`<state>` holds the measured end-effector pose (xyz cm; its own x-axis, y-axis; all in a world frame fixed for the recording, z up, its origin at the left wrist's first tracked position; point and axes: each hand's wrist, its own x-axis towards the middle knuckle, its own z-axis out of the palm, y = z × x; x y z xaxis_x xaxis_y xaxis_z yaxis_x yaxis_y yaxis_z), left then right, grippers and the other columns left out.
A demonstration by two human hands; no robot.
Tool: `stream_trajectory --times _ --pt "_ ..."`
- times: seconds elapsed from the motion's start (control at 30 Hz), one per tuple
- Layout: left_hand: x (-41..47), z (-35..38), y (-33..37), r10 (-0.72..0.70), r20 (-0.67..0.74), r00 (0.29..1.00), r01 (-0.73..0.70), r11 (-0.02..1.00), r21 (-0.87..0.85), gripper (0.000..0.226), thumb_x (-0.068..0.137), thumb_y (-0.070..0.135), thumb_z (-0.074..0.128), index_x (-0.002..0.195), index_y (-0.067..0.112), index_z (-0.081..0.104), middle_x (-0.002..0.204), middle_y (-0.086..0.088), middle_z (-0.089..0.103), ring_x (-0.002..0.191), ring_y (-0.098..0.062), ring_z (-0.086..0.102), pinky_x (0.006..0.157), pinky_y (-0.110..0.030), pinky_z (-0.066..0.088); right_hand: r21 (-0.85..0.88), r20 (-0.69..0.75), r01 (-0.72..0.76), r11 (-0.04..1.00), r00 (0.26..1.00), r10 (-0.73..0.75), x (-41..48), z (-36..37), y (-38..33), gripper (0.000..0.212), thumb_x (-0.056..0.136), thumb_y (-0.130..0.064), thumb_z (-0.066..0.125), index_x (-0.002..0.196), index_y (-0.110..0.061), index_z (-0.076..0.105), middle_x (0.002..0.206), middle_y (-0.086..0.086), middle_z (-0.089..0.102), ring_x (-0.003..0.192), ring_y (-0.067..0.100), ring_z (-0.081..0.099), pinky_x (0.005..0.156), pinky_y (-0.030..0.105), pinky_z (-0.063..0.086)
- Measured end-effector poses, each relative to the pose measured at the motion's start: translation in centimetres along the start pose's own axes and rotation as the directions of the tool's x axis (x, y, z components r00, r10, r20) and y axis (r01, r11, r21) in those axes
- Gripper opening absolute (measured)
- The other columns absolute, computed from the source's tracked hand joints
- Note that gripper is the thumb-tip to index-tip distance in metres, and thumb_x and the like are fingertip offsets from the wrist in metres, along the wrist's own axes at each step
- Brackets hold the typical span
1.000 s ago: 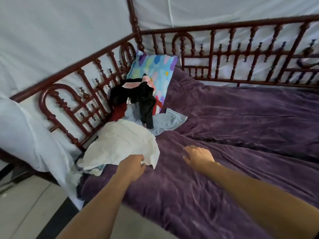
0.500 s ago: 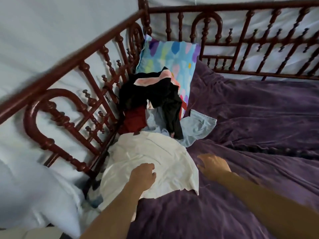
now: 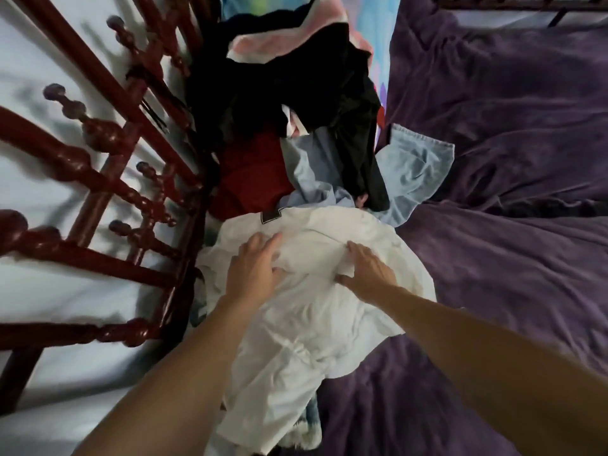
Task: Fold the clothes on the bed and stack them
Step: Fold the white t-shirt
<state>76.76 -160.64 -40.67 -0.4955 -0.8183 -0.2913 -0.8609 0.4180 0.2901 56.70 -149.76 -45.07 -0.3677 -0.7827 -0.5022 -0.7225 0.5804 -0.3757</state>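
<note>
View from the head camera, looking down at the left side of the bed. Both bare forearms reach in from the lower edge. The left hand (image 3: 255, 268) lies palm-down on the white shirt (image 3: 306, 324), fingers spread and nearly straight, holding nothing. The right hand (image 3: 368, 271) rests on the same shirt just beside it, and a small fold of white cloth is bunched between its thumb and curled fingers.

The white shirt is crumpled and unfolded. It is the nearest piece of the heap, spread over the edge of the purple bedspread (image 3: 510, 274), with a blue patterned cloth (image 3: 312, 419) showing from under its near end.

Beyond the shirt the rest of the heap lies loose:
- A light blue garment (image 3: 418, 169) touches the shirt's far edge.
- A red garment (image 3: 253, 172) lies against the wooden bed rail (image 3: 98, 136).
- A black garment (image 3: 296, 90) is draped over both.
- A pink-and-white piece (image 3: 283, 44) lies on top of the black one.

Farthest off, a bright patterned pillow (image 3: 381, 24) stands behind the heap. White fabric (image 3: 33, 284) hangs outside the rail.
</note>
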Motion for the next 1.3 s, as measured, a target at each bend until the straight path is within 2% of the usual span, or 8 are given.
stream_trajectory --times 0.1,0.23,0.4,0.57,0.8,0.9,1.07,1.3 --pt "0.8 -0.1 -0.6 0.021 -0.115 0.993 -0.017 0.999 0.03 0.023 0.091 0.019 0.057 0.111 0.015 0.068 0.115 -0.005 0.061 0.102 -0.028 0.053 0.085 -0.041 0.044 0.092 -0.126 -0.09 0.992 0.987 0.101 0.8 1.2 -0.8 0.019 0.091 -0.03 0.053 0.103 -0.022 0.066 0.105 0.006 0.067 0.098 0.03 0.061 0.07 0.03 0.04" --pt "-0.7 -1.4 0.5 0.108 -0.137 0.985 -0.102 0.993 0.051 0.015 0.094 0.014 0.049 0.096 0.008 0.063 0.098 -0.009 0.064 0.093 -0.03 0.056 0.078 -0.041 0.043 0.137 -0.105 -0.057 0.989 0.992 0.072 -2.5 -0.9 0.9 0.026 0.096 -0.035 0.047 0.076 -0.024 0.061 0.08 0.0 0.064 0.078 0.024 0.057 0.059 0.031 0.033" --pt "-2.7 -5.0 4.5 0.127 -0.229 0.965 -0.136 0.99 -0.023 0.022 0.1 0.018 0.038 0.103 0.005 0.056 0.084 -0.02 0.066 0.08 -0.04 0.061 0.064 -0.043 0.041 0.207 -0.197 0.085 0.975 0.98 -0.043 -8.5 -6.0 3.4 0.028 0.097 -0.031 0.05 0.07 -0.022 0.053 0.064 -0.007 0.052 0.068 0.023 0.05 0.061 0.035 0.036" --pt "-3.8 -9.3 12.8 0.329 -0.278 0.903 -0.33 0.943 0.043 0.02 0.099 0.023 0.043 0.099 0.008 0.056 0.082 -0.021 0.065 0.079 -0.042 0.06 0.06 -0.042 0.039 0.33 -0.4 0.072 0.941 0.914 0.071 -14.3 -11.4 7.7 0.022 0.097 -0.025 0.049 0.078 -0.015 0.049 0.067 0.001 0.057 0.064 0.031 0.054 0.057 0.039 0.042" --pt "-9.6 -10.5 29.4 0.605 -0.071 0.793 -0.586 0.79 0.179 0.047 0.08 0.065 0.057 0.093 0.021 0.059 0.093 -0.003 0.063 0.088 -0.027 0.06 0.065 -0.034 0.04 0.361 -0.654 0.017 0.933 0.718 0.24 -25.1 -20.6 19.9 0.015 0.098 -0.029 0.042 0.088 -0.02 0.048 0.076 0.009 0.061 0.069 0.035 0.052 0.059 0.035 0.032" --pt "-12.2 -8.9 36.1 0.665 0.023 0.747 -0.644 0.715 0.273 0.036 0.084 0.048 0.063 0.089 0.013 0.062 0.095 -0.006 0.059 0.093 -0.029 0.059 0.066 -0.035 0.038 0.316 -0.707 -0.042 0.948 0.656 0.264 -30.6 -23.7 26.1 0.022 0.1 -0.032 0.04 0.093 -0.013 0.049 0.083 0.018 0.065 0.075 0.04 0.057 0.058 0.037 0.031" --pt "-16.3 -6.2 46.4 0.651 0.042 0.758 -0.641 0.731 0.234 0.018 0.087 0.034 0.062 0.078 0.022 0.052 0.088 -0.01 0.066 0.09 -0.035 0.061 0.067 -0.037 0.044 0.284 -0.778 -0.107 0.953 0.556 0.294 -39.6 -27.0 34.9 0.021 0.099 -0.036 0.04 0.084 -0.022 0.042 0.08 0.016 0.064 0.069 0.037 0.051 0.059 0.034 0.028" --pt "-18.6 -2.5 58.1 0.652 0.317 0.688 -0.653 0.747 -0.12 0.015 0.079 0.018 0.069 0.067 0.016 0.06 0.059 0.003 0.055 0.058 -0.014 0.049 0.055 -0.028 0.035 0.415 -0.764 -0.258 0.872 0.422 0.488 -45.8 -28.3 47.3 0.035 0.095 -0.049 0.041 0.086 -0.018 0.052 0.086 0.011 0.066 0.081 0.039 0.057 0.063 0.037 0.039"
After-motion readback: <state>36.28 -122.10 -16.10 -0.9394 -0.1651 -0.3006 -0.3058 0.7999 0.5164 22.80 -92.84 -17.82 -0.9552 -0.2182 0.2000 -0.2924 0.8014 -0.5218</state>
